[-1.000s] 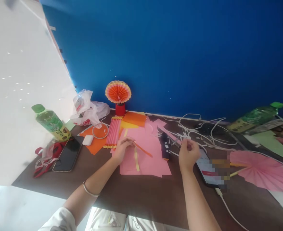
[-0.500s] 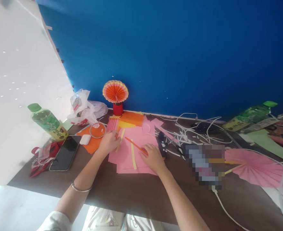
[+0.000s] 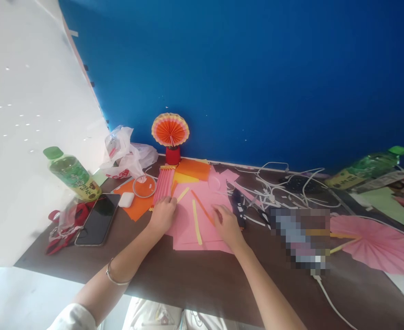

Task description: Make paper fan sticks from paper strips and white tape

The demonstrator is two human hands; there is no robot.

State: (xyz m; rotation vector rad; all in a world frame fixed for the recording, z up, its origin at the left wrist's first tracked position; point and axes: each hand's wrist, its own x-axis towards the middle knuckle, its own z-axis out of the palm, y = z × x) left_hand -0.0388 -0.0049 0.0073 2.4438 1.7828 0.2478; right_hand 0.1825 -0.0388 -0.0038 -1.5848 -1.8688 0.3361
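Note:
My left hand [image 3: 165,213] rests with its fingers curled together on the left part of the pink paper sheets [image 3: 184,236]. Its fingertips are at the lower end of a slanting yellow paper strip [image 3: 183,194], and the hand covers that end. To the right, my right hand [image 3: 227,225] has bent fingers at the lower end of a thin orange paper strip [image 3: 202,207]. A second yellow paper strip [image 3: 197,222] lies on the pink paper between both hands. Pleated pink paper [image 3: 166,182] sits just beyond my left hand.
Behind stands a round pleated paper fan [image 3: 170,130] on a red base. At left are a phone [image 3: 98,220], a white case [image 3: 126,199], a tape ring [image 3: 144,186] and a green-capped bottle [image 3: 73,174]. White cables [image 3: 274,183] and a pink fan [image 3: 377,243] occupy the right.
My left hand has come down nearer the front, and the yellow strip beside it has turned. The orange strip slants more steeply under my right hand. The whole view has shifted slightly.

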